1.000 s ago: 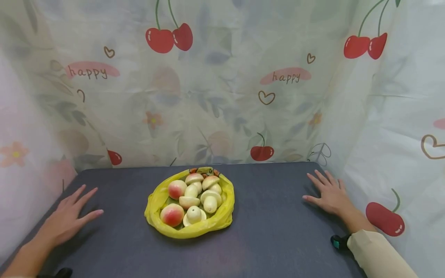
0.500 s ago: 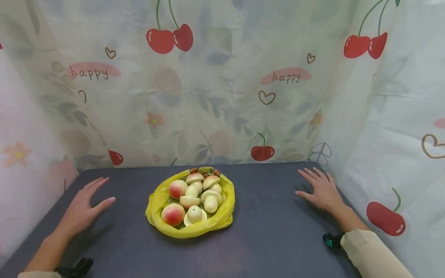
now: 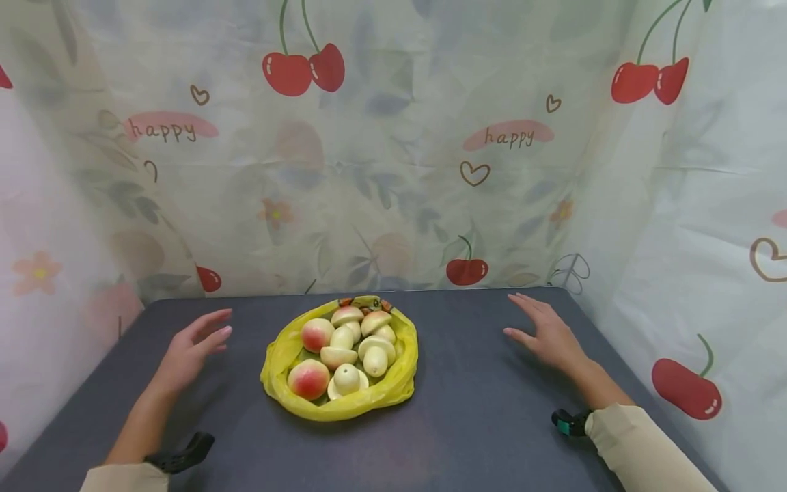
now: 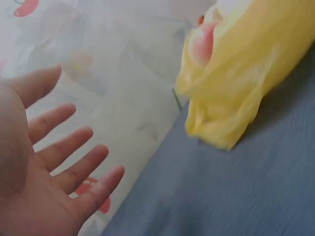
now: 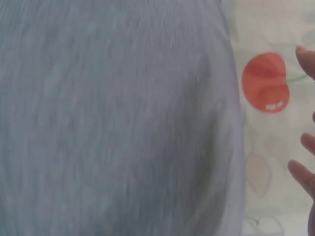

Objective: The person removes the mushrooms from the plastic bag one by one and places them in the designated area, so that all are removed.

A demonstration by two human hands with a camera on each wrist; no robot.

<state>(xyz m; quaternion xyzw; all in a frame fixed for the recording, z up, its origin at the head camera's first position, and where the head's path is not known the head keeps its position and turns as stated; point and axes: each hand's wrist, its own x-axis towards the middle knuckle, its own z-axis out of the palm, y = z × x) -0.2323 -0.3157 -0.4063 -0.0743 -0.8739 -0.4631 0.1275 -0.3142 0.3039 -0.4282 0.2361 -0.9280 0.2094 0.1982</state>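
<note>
A yellow plastic bag (image 3: 279, 369) with its rim folded open stands on the dark table, holding several cream mushroom-shaped pieces (image 3: 376, 359) with pinkish caps. My left hand (image 3: 187, 352) hovers to the left of the bag, apart from it, fingers loosely extended. In the left wrist view the palm and spread fingers (image 4: 88, 164) hold nothing, and the bag (image 4: 231, 93) appears beyond them. Off to the bag's right, my right hand (image 3: 550, 338) is held above the table with fingers straight, touching nothing. Only a few of its fingertips (image 5: 301, 172) show at the edge of the right wrist view.
The dark grey-blue table (image 3: 455, 410) reaches back to a patterned curtain (image 3: 393, 171) printed with cherries, hearts and the word happy. Similar white sheeting (image 3: 695, 260) closes in the sides. Each wrist wears a black band (image 3: 181, 454).
Both hands have moved inward toward the bag, the left one farther to the right and the right one to the left. The bag and its contents stay in place.
</note>
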